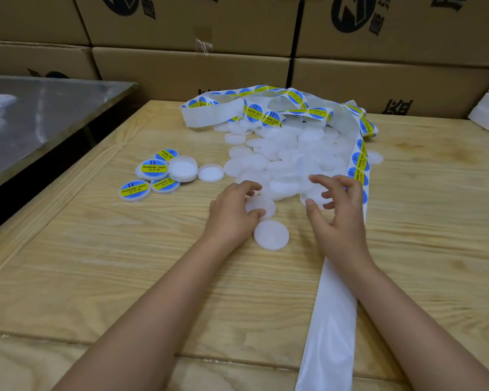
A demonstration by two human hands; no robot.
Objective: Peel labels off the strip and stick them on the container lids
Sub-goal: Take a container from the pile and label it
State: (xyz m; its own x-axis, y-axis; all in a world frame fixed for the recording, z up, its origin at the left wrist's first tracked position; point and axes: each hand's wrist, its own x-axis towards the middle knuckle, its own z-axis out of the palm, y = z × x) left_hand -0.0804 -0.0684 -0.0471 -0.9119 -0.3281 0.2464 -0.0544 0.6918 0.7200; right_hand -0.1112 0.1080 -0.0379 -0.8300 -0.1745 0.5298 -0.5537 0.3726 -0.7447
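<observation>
On the wooden table [102,263], near centre: left hand [232,213], thumb and fingers curled round one blank lid [261,206], held low at the near edge of the pile of blank lids [288,156]. Beside it, right hand [338,218], fingers spread and loosely bent above the pile, nothing visibly held, just beside the strip [360,162]. The strip loops round the far side of the pile and down its right flank, passes beneath the right hand and runs bare to the near table edge; blue-and-yellow labels [254,112] remain on the far and right-hand stretches. One loose lid [271,235] lies between the two hands, close against the held one. A cluster of labelled lids [153,168] sits to the left, well apart from the pile, with two upturned lids [211,173] next to it. Risks, as judged: the right forearm rests over the strip, so a pull on it may drag the loops through the pile and scatter lids; a peeled label may fold on itself or land off-centre if the lid is held only by its rim; an upturned lid may be labelled on the wrong face.
</observation>
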